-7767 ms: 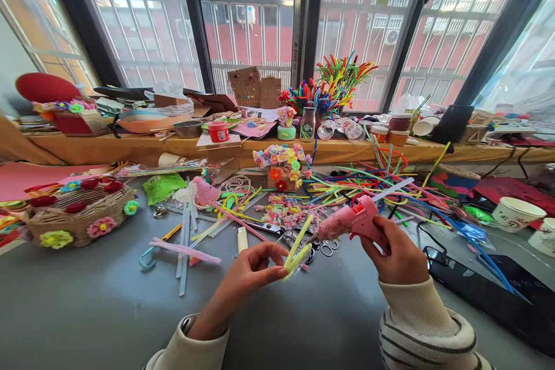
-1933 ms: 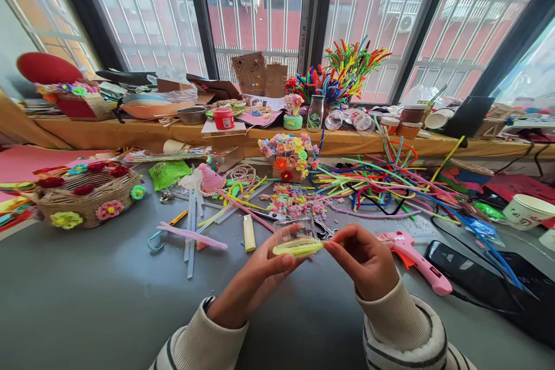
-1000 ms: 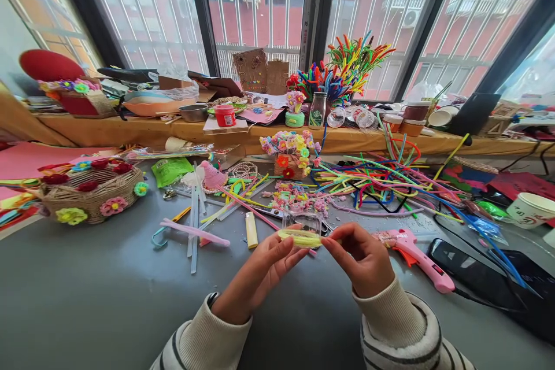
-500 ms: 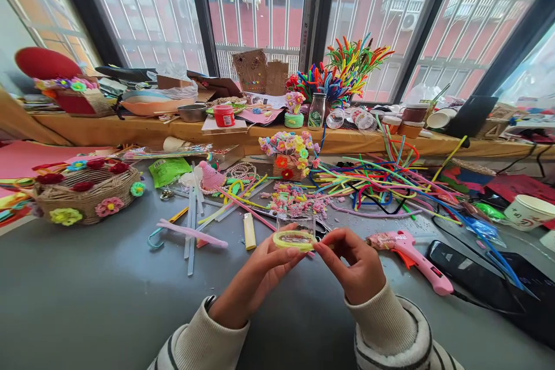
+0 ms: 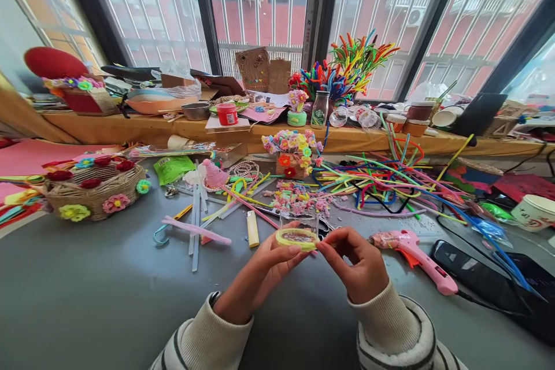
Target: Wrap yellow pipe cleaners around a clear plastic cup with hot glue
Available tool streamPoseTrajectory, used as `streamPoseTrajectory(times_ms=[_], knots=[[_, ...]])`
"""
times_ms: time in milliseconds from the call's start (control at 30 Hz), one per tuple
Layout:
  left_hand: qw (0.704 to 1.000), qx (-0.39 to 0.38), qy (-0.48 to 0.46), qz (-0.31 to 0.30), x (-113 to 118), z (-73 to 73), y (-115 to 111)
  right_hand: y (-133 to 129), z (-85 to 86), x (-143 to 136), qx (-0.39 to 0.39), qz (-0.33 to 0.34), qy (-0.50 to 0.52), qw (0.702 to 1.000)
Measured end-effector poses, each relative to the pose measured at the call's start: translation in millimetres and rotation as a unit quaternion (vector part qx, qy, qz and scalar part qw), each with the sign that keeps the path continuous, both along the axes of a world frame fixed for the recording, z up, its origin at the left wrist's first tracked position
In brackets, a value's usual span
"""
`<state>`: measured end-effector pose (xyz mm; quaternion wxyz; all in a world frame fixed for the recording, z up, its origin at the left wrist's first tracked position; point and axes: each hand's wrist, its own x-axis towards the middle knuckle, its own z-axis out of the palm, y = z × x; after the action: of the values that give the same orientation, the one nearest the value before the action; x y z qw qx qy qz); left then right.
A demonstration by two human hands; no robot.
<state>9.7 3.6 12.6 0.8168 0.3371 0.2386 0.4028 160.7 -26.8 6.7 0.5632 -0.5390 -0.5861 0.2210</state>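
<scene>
A small clear cup (image 5: 299, 222) with a yellow-green pipe cleaner (image 5: 297, 244) around its lower end is held at the middle of the view, above the grey table (image 5: 108, 295). My left hand (image 5: 271, 260) is wrapped round the cup from the left, its thumb along the near side. At the cup's right side, my right hand (image 5: 358, 260) pinches the pipe cleaner between thumb and index finger. The fingertips of both hands are close together without visibly touching. The far fingers of my left hand are partly hidden behind the cup.
A pink glue gun (image 5: 425, 260) and a black phone (image 5: 468, 272) lie on the right. Glue sticks (image 5: 195, 231), a yellow lighter (image 5: 252, 229) and a twine basket (image 5: 93, 191) are on the left. Pipe cleaners (image 5: 381, 185) and small flower pieces (image 5: 295, 196) spread behind the hands.
The whole view has shifted slightly, so things stand a little further right. Both hands keep nearly the same grip, and the cup is tilted a little differently.
</scene>
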Motion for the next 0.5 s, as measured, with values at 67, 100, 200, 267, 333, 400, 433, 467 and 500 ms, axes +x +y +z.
streamPoseTrajectory(times_ms=[67,100,200,267,333,400,433,467,500], knots=[[1.000,0.003,-0.002,-0.001,0.1,0.0,-0.3,0.0,-0.2,-0.3,0.000,0.000,0.000,1.000],[1.000,0.005,-0.001,-0.002,-0.1,-0.2,-0.5,0.1,-0.4,-0.4,0.000,0.000,0.000,1.000],[1.000,0.005,0.001,-0.004,-0.9,-1.6,-0.7,0.2,-0.6,-0.9,0.003,-0.003,0.001,1.000],[1.000,0.008,0.002,-0.006,-1.4,-2.3,-0.7,0.1,-0.5,-1.2,0.006,-0.001,0.002,1.000],[1.000,0.010,0.006,-0.007,-1.8,-2.5,-0.8,0.0,-0.4,-1.5,0.006,0.003,0.002,1.000],[1.000,0.008,0.011,-0.005,-2.1,-2.2,-0.9,0.0,-0.2,-1.8,0.004,0.007,0.003,1.000],[1.000,0.006,0.011,-0.005,-2.3,-2.0,-0.9,0.0,-0.1,-1.9,0.003,0.008,0.003,1.000],[1.000,0.006,0.010,-0.006,-2.4,-1.9,-0.8,0.1,0.1,-2.0,0.002,0.007,0.004,1.000],[1.000,0.008,0.007,-0.007,-2.6,-1.8,-0.8,0.1,0.3,-1.9,0.001,0.007,0.005,1.000]])
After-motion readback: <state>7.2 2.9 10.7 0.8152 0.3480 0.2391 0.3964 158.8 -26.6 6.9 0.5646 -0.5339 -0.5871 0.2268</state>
